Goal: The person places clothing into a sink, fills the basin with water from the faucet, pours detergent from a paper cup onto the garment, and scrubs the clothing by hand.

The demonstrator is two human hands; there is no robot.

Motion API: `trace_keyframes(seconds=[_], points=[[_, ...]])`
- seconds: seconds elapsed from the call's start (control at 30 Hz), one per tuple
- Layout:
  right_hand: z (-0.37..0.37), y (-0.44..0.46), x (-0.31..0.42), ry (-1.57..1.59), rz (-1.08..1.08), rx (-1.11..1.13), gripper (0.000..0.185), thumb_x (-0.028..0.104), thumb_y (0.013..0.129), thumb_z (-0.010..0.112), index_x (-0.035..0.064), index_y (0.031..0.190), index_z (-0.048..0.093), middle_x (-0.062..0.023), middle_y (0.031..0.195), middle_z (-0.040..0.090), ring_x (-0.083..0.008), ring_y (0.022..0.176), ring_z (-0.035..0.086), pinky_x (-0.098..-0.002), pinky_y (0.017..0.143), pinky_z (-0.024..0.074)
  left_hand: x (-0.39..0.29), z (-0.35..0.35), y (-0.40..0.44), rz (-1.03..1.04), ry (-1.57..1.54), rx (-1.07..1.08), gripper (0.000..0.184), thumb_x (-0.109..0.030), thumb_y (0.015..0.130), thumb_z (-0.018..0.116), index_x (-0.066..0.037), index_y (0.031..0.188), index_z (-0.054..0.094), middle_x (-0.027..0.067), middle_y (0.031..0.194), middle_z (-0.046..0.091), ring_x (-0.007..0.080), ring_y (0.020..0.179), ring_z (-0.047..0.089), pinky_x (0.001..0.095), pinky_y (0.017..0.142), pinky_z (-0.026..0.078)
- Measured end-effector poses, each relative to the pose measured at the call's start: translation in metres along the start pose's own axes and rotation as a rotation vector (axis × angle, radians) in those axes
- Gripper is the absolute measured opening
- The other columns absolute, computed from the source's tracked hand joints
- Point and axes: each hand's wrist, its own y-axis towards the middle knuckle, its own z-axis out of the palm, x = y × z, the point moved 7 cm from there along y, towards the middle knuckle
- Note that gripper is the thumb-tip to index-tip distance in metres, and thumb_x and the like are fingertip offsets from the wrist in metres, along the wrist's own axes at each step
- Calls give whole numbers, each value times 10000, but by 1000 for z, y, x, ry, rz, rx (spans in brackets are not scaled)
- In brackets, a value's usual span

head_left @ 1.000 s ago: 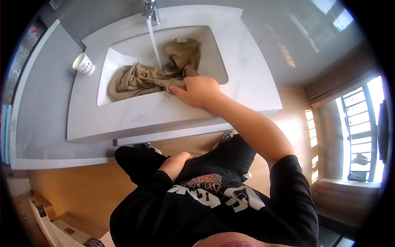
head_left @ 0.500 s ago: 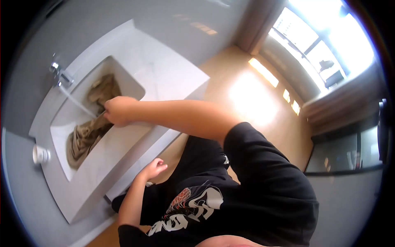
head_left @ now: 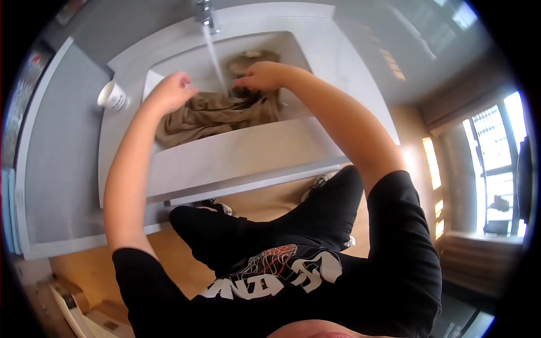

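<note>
Khaki garment (head_left: 205, 119) lies bunched in the washbasin (head_left: 251, 44), mostly along its near side. Faucet (head_left: 208, 21) at far side runs water. Left hand (head_left: 171, 93), at basin left, and right hand (head_left: 264, 76), right of the stream, both show bent fingers; grasp cannot be determined for either.

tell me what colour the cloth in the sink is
The cloth is brownish khaki, best seen in the head view.

a glossy gray wall (head_left: 414, 70) with faint reflections adjoins a white, marble-veined counter (head_left: 346, 73); a pale wood-toned floor (head_left: 414, 130) extends at right, where bright light patches (head_left: 431, 163) lie near a brown curtain (head_left: 465, 107) and a dark-framed, sunlit window (head_left: 496, 152).
</note>
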Motion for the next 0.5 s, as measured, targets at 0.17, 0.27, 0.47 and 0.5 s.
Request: trace_keyframes(seconds=[0.17,0.27,0.47,0.5], points=[[13,16,-24,-472,206,-191,746,418,793,742,68,1377,438,-180,1358,522,-371,1203,537,-425,945,487,32,67,32,-196,439,355,1013,-508,683,800,-108,1485,330,281,1413,435,438,1266,469,439,1038,437],[36,28,-40,-564,206,-92,775,368,792,758,85,1401,372,-182,1445,407,-388,1330,406,-492,970,469,44,87,35,-119,367,486,724,-374,731,799,-63,1318,509,205,1194,619,347,1128,590,399,955,485],[11,35,-49,-155,274,-169,359,82,847,609,-10,1165,472,-268,1218,563,-426,1073,612,-461,902,528,46,48,36,-153,-518,109,497,-173,756,801,34,1132,549,117,1044,658,221,961,630,356,819,499],[13,32,-52,-155,317,-172,340,75,854,594,-12,1162,479,-265,1202,577,-417,1072,618,-461,898,530,40,40,30,-267,-759,109,563,-194,745,802,85,1151,532,139,1053,647,200,958,614,346,827,497]])
